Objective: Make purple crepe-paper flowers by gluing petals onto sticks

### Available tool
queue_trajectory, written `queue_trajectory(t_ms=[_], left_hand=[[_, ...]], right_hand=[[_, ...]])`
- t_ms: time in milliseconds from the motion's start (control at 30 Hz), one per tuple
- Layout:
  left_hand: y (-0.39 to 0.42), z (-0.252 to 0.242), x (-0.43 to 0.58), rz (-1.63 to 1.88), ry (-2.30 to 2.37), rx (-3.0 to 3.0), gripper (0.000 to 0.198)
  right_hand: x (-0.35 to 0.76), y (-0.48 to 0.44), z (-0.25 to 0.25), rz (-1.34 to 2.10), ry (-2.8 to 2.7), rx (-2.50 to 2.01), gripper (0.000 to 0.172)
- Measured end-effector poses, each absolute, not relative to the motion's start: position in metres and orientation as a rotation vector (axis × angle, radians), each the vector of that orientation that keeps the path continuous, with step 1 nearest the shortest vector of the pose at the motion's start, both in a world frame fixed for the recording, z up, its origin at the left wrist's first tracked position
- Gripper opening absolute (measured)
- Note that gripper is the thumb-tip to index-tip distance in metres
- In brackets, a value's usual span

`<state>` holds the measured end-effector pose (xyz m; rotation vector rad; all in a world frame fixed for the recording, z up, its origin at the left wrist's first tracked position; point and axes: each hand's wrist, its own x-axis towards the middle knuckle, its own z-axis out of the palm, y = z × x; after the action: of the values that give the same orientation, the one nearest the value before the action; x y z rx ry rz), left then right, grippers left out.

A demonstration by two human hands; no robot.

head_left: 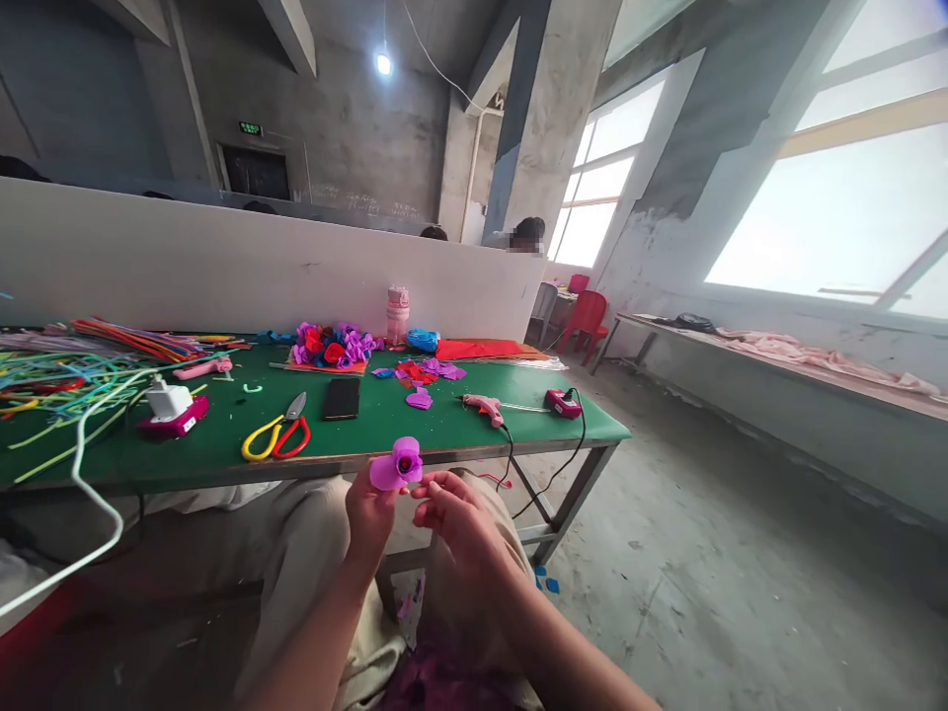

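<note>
Just in front of the table's near edge, my left hand [368, 513] is closed around the underside of a purple paper flower [396, 466], whose dark centre faces me. My right hand [455, 509] is beside it, fingers curled and fingertips at the flower's lower right edge; whether they pinch a petal is hard to make out. Beyond the hands, a loose purple petal [419, 398] lies on the green table [392, 420]. A pink glue gun [485, 408] rests to the right, and scissors with yellow and red handles [279, 434] lie to the left near a black phone [342, 399].
Finished paper flowers [333, 346] are heaped at the back, beside a pink bottle [398, 316] and red and purple petals [426, 371]. Coloured stems [59, 370] and a white plug [168, 399] crowd the left. A white partition [296, 267] stands behind. A power socket [563, 402] sits right.
</note>
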<state>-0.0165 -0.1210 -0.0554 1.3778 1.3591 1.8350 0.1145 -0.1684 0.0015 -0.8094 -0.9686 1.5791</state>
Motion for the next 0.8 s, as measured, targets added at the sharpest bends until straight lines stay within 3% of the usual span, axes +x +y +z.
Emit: queue_trajectory(t_ms=[400, 800], left_hand=[[-0.126, -0.047, -0.016, 1.863, 1.472, 1.360, 0.011], [-0.120, -0.061, -0.015, 1.847, 1.338, 1.182, 0.013]], right_hand=[[0.112, -0.173, 0.013, 1.921, -0.636, -0.678, 0.023], [0.101, -0.171, 0.011, 1.780, -0.606, -0.662, 0.025]])
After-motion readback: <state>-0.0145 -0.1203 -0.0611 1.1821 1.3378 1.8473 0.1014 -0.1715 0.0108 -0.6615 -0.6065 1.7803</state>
